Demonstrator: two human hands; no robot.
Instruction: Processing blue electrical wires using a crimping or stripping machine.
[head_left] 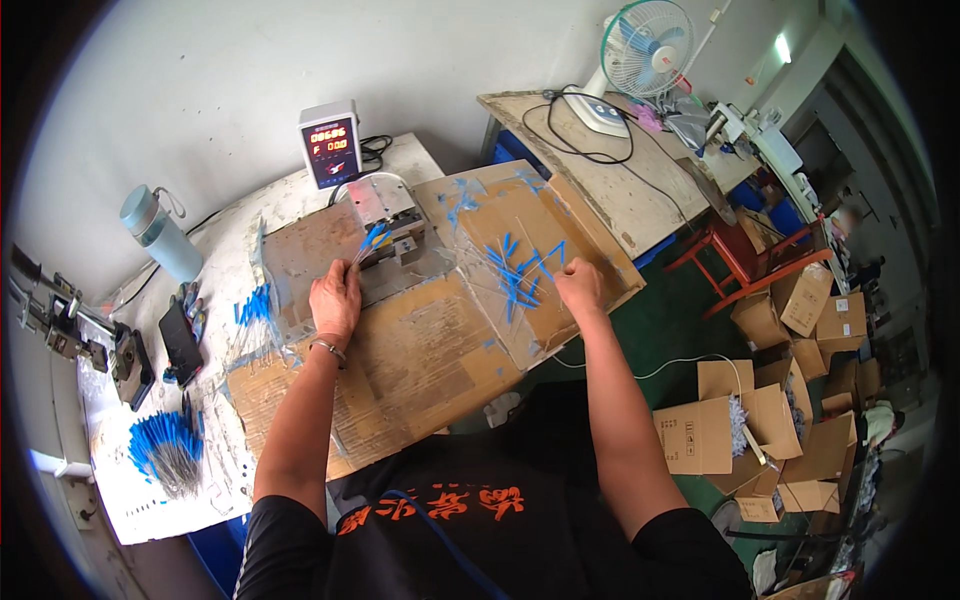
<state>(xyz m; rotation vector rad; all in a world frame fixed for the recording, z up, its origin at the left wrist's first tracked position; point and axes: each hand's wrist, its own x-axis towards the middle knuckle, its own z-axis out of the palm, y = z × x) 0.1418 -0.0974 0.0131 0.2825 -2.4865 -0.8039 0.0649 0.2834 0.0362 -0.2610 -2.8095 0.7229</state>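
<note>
My left hand is closed on a few thin wires with blue sleeved tips. Those tips reach the front of a small metal block fixture, and something yellow shows among them. Over on the right, my right hand pinches a thin piece with a blue end, above a loose pile of blue-sleeved wires. The pile lies on a cardboard sheet. Left of the fixture sits a small bunch of blue-tipped wires, and a bigger bundle of them lies further left.
Behind the fixture stands a box with a red digital display. A blue bottle, a black phone-like slab and a metal device occupy the left side. At right are a fan, a red chair and open cartons.
</note>
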